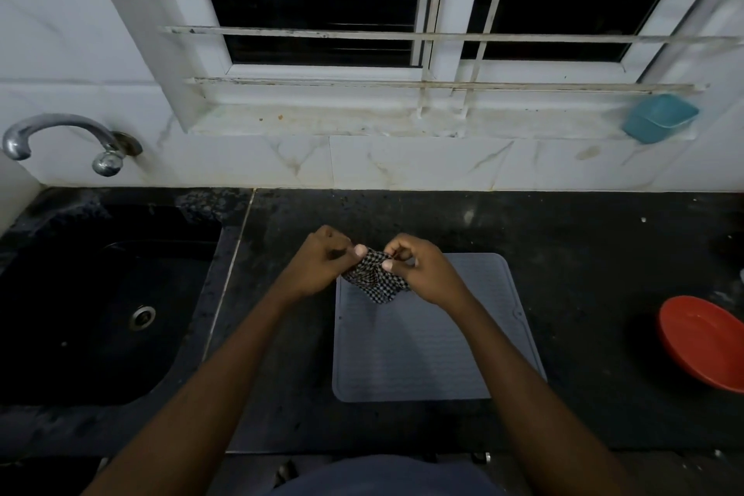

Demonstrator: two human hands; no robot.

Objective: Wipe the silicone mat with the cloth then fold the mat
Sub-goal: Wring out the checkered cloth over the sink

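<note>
A grey ribbed silicone mat (410,350) lies flat on the black counter in front of me. Above its far left corner I hold a bunched black-and-white checked cloth (372,278) between both hands. My left hand (318,266) pinches the cloth's upper left edge with thumb and fingers. My right hand (422,268) pinches its upper right edge. The cloth hangs crumpled below my fingers, its lower part over the mat; I cannot tell whether it touches the mat.
A black sink (92,306) with a drain lies at the left under a chrome tap (64,137). A red bowl (704,346) stands at the counter's right edge. A teal tub (660,123) rests on the window sill.
</note>
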